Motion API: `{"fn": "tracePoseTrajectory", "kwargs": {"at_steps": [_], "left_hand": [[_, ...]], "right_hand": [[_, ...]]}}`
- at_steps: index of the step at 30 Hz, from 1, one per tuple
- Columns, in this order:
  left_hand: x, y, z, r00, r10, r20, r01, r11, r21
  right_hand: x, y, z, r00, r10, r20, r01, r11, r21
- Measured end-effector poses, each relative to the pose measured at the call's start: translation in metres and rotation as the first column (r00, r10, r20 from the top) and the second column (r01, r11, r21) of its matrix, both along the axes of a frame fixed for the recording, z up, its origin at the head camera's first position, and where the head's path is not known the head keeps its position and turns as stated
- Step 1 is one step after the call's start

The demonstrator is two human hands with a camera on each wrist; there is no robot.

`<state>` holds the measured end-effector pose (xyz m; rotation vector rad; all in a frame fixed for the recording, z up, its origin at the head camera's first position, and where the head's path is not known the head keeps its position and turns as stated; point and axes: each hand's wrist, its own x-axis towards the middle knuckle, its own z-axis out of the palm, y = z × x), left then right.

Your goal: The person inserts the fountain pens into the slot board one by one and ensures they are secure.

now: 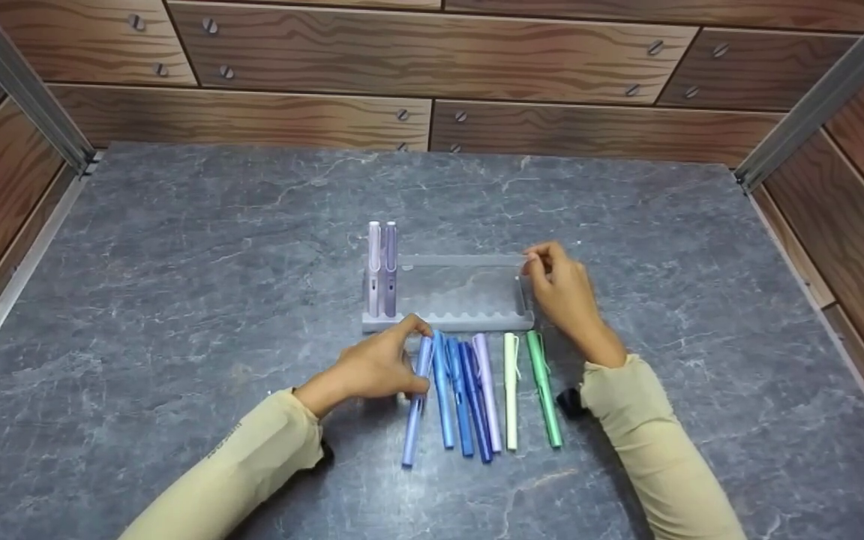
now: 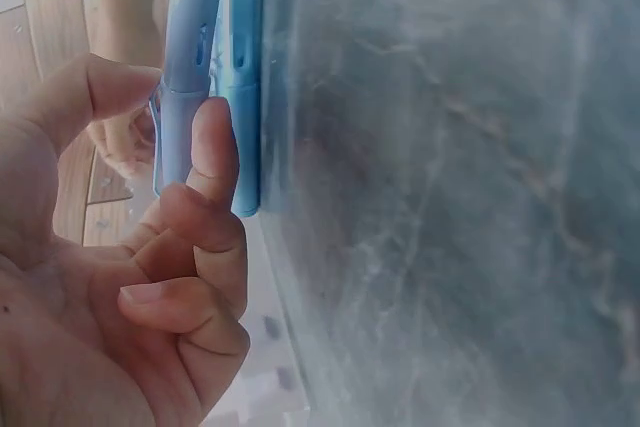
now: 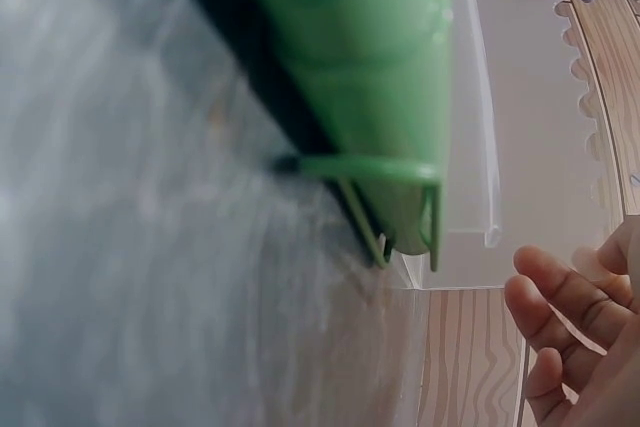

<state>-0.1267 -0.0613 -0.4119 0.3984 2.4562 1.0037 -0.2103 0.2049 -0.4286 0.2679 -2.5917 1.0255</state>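
A: We log the left hand (image 1: 379, 367) low in the centre of the head view, thumb and forefinger pinching the periwinkle pen (image 1: 415, 405), a slim matte barrel lying on the bench (image 1: 177, 285). The left wrist view confirms it: a fingertip (image 2: 212, 137) pressed on the barrel, thumb on the other side.

B: Agreed. We note the right hand (image 1: 563, 289) right of centre, fingertips pinching the upper right corner of the clear pen rack (image 1: 451, 296), a see-through plastic stand with a scalloped front rail. In the right wrist view its fingers (image 3: 555, 297) curl loosely.

A: We record two pale lilac pens (image 1: 382, 268) standing upright at the rack's left end, touching side by side.

B: In front of the rack lies a row of pens: two blue pens (image 1: 454, 397), a dark blue pen (image 1: 475, 405), a lavender pen (image 1: 487, 390), a mint pen (image 1: 511, 390), a glossy green pen (image 1: 543, 386) with a wire clip. All lie near-parallel, close together.

A: Bench surface: grey, veined like slate, matte. Wood-grain panels (image 1: 432, 52) behind.
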Motion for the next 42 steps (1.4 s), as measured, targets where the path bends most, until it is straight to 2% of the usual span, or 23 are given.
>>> {"fn": "tracePoseTrajectory", "kwargs": {"at_steps": [5, 10, 25, 28, 33, 39, 42], "left_hand": [[-0.004, -0.002, 0.005, 0.999, 0.021, 0.024, -0.022, 0.999, 0.049], [-0.007, -0.005, 0.011, 0.999, 0.031, 0.015, -0.032, 0.994, 0.107], [-0.010, -0.015, 0.028, 0.999, 0.034, -0.001, -0.032, 0.961, 0.275], [-0.011, -0.017, 0.032, 0.999, 0.039, -0.028, -0.029, 0.956, 0.291], [-0.013, -0.017, 0.040, 0.992, 0.056, -0.109, -0.026, 0.965, 0.259], [-0.015, -0.017, 0.045, 0.958, 0.081, -0.274, -0.031, 0.983, 0.182], [-0.017, -0.017, 0.048, 0.945, 0.095, -0.313, -0.044, 0.985, 0.166]], "right_hand": [[0.000, 0.000, 0.000, 1.000, 0.001, -0.004, -0.001, 1.000, 0.002], [0.000, 0.000, 0.000, 1.000, 0.002, -0.005, -0.002, 1.000, 0.006], [0.000, -0.001, 0.000, 1.000, 0.011, -0.029, -0.011, 1.000, -0.002], [0.000, -0.001, 0.000, 1.000, 0.009, -0.020, -0.009, 1.000, -0.002], [-0.001, 0.000, -0.001, 1.000, 0.011, -0.029, -0.011, 1.000, -0.001], [0.000, -0.001, 0.000, 1.000, 0.013, -0.024, -0.014, 1.000, -0.005], [0.001, -0.001, 0.001, 1.000, 0.009, -0.014, -0.009, 1.000, -0.009]]}}
